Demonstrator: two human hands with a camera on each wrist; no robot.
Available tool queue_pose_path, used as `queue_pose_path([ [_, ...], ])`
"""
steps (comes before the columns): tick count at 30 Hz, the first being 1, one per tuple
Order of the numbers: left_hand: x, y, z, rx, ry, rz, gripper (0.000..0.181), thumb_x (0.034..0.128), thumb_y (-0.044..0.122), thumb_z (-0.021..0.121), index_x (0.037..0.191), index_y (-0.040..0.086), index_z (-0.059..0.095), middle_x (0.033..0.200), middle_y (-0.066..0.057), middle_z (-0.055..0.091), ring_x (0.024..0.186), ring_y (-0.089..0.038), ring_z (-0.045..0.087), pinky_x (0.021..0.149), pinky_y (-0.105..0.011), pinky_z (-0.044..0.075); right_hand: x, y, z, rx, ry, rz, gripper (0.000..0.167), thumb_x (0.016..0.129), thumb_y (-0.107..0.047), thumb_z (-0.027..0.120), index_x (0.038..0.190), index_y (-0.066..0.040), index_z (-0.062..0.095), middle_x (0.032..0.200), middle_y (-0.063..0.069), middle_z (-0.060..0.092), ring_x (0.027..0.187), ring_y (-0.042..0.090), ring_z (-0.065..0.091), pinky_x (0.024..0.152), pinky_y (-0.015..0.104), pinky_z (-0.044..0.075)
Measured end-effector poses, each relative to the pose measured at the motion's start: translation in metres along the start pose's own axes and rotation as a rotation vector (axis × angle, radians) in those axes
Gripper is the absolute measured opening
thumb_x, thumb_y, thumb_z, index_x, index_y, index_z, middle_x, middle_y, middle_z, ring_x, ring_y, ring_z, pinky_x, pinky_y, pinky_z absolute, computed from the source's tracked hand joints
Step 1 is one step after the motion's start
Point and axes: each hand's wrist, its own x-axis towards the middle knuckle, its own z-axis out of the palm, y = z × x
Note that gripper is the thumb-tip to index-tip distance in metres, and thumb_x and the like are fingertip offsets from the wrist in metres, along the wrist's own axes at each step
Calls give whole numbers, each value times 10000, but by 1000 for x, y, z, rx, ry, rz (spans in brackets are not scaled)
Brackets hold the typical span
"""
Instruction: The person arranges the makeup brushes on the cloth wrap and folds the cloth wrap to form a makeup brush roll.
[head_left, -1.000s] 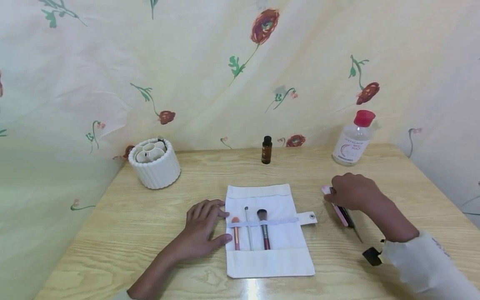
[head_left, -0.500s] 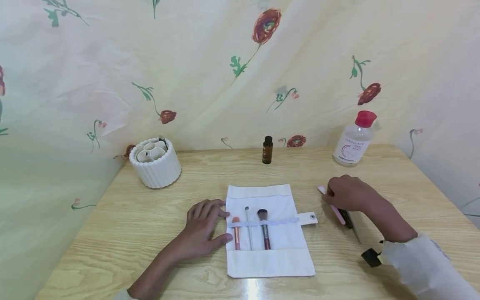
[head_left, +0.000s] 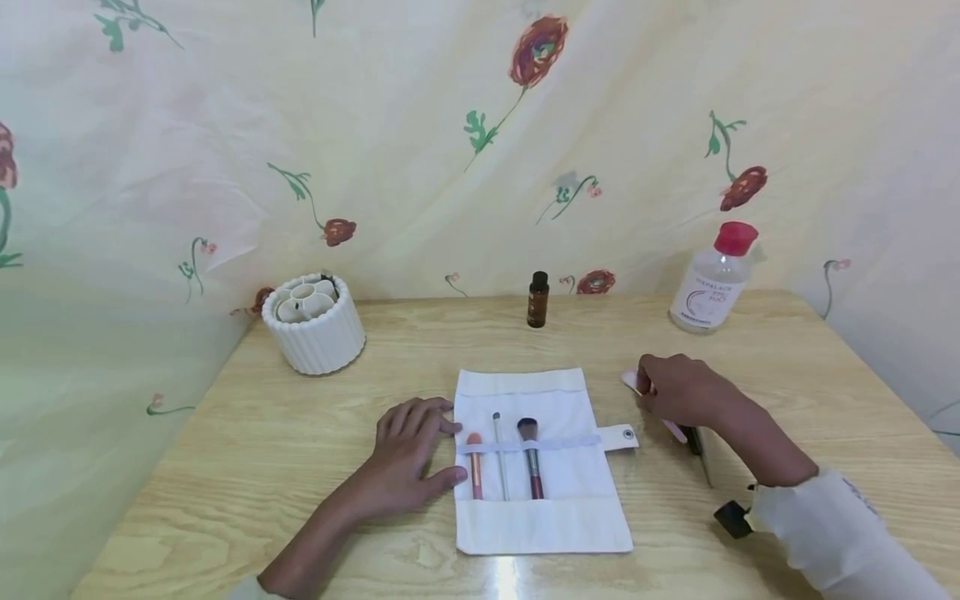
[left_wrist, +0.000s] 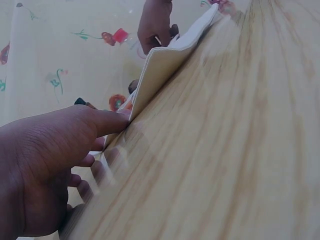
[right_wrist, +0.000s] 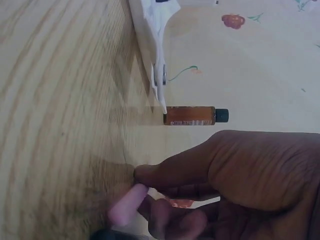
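Note:
A white fabric brush roll (head_left: 542, 527) lies unrolled on the wooden table. Under its elastic band are a short orange-tipped brush (head_left: 476, 467), a thin pale brush (head_left: 500, 458) and a fluffy dark-haired brush (head_left: 531, 458). My left hand (head_left: 405, 458) rests at the roll's left edge, thumb (left_wrist: 112, 122) touching it, fingers loosely bent. Right of the snap tab, my right hand (head_left: 686, 390) pinches a pink makeup brush (right_wrist: 127, 206) with a pale tip. A black stick (head_left: 693, 442) and a thin pointed stick (head_left: 707, 468) show below that hand; whether it holds them is hidden.
A white ribbed holder (head_left: 315, 337) with round compartments stands at the back left. A small brown bottle (head_left: 537, 302) is at the back middle. Behind my right hand stands a clear bottle (head_left: 708, 296) with a red cap. Floral fabric hangs behind the table.
My right hand has moved left toward the roll, with the pink makeup brush shifting along. The black and thin sticks have shifted slightly left too. My left hand stays at the roll's edge.

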Motion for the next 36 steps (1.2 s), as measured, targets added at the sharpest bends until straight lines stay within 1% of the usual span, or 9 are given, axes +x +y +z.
queue_pose_path([
  [3,1,0,0,0,3,2,442,945,531,627,1219,198,532,1533,-54,354,1426,-313,203,1108,-595,88,2,-3,-2,52,32,4,190,944,-114,619,1105,-20,584,929,68,656,734,176,583,602,333,483],
  [6,1,-1,-1,-3,-4,0,440,946,527,628,1221,198,530,1535,-55,352,1427,-313,197,1108,-593,81,5,-10,-6,117,82,10,281,970,-141,593,1198,22,571,966,101,678,753,185,608,607,335,502],
  [9,1,-1,-1,-4,-4,3,437,947,522,628,1216,193,530,1532,-61,353,1426,-316,199,1106,-597,83,7,-18,-9,166,137,-18,345,974,-153,577,1252,52,563,984,108,687,775,185,625,626,340,507],
  [13,1,-1,-1,-1,5,12,435,948,518,628,1213,187,532,1526,-64,360,1420,-320,212,1102,-606,96,12,-27,-8,275,178,-45,356,977,-166,594,1266,40,555,1034,119,676,787,174,653,652,335,520],
  [17,1,0,-1,-3,5,12,436,950,515,625,1220,186,530,1529,-61,358,1422,-324,209,1103,-611,94,21,-36,-2,435,192,-77,319,975,-159,633,1230,14,549,1059,138,649,792,186,679,684,353,564],
  [24,1,0,-1,-12,4,10,433,952,507,626,1217,177,532,1529,-67,358,1423,-330,205,1102,-616,88,35,-53,20,707,138,-137,427,962,-70,641,1322,45,440,1081,192,596,830,262,699,718,405,593],
  [29,1,0,0,-17,2,10,431,949,504,634,1211,177,534,1527,-68,361,1419,-328,208,1102,-609,83,39,-64,35,702,102,-144,465,944,-66,674,1343,1,444,1049,153,635,831,237,699,709,367,583],
  [34,0,0,-1,-11,-4,3,439,948,516,631,1217,182,535,1535,-55,347,1426,-319,199,1108,-600,77,37,-69,39,760,-30,-153,420,934,-53,689,1294,3,482,1024,163,645,796,278,719,722,382,585],
  [36,0,0,-1,-10,1,3,440,947,517,632,1217,183,535,1533,-53,351,1426,-317,201,1109,-600,79,34,-69,39,741,-74,-169,381,936,-65,687,1261,13,503,991,159,649,777,280,710,712,379,583],
])
